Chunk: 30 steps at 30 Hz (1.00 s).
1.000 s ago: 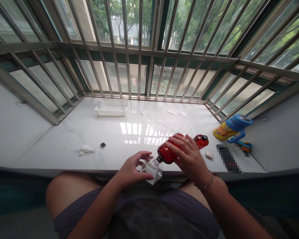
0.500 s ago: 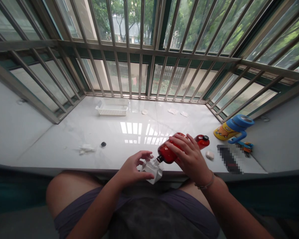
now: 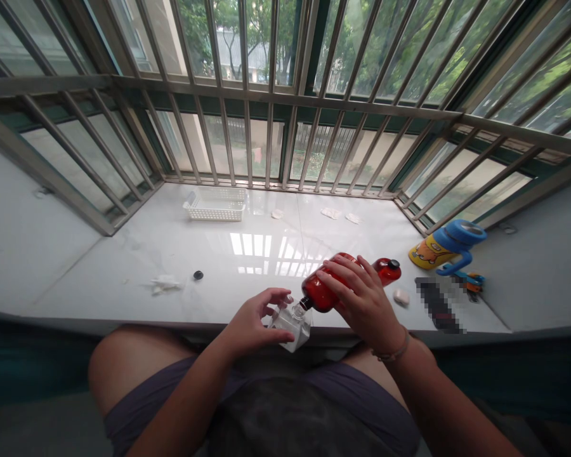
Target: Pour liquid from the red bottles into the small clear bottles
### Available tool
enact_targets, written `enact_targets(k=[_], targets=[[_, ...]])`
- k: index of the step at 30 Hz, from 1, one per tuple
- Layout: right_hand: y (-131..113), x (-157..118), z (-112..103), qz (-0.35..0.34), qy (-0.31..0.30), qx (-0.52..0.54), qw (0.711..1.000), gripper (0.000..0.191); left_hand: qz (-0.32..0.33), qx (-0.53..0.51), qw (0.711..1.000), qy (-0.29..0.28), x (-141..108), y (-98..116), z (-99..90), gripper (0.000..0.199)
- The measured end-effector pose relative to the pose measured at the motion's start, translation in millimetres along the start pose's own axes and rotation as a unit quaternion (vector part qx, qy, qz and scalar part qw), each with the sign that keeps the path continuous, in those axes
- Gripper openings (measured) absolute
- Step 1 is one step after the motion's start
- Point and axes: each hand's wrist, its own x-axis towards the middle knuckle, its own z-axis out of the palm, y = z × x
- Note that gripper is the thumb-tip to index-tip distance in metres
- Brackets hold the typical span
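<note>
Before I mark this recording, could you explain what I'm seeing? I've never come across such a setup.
There is no machine here: these are a person's own bare hands, seen by one camera worn on the head, looking forward and down. The left hand holds a clear bottle. The right hand holds a red bottle tilted, its mouth at the clear bottle's neck; whether they touch, I can't tell.

On the white surface by the barred window are a white basket, a small black cap, a second red bottle, a blue-and-yellow flask and a small pale object. A dark item at right is pixelated.
</note>
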Motion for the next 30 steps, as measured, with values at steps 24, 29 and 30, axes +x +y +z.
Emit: enact_targets(k=[24, 29, 30], targets=[[1, 2, 2, -0.011, 0.02, -0.028, 0.999, 0.053, -0.01, 0.015, 1.0, 0.0, 2, -8, -2.9, 0.086], [2, 3, 1, -0.017, 0.025, -0.039, 0.999, 0.049, -0.012, 0.015, 1.0, 0.001, 3, -12, -3.1, 0.086], [2, 3, 1, -0.017, 0.025, -0.04, 0.999, 0.049, -0.01, 0.016, 1.0, 0.001, 3, -12, -3.1, 0.086]])
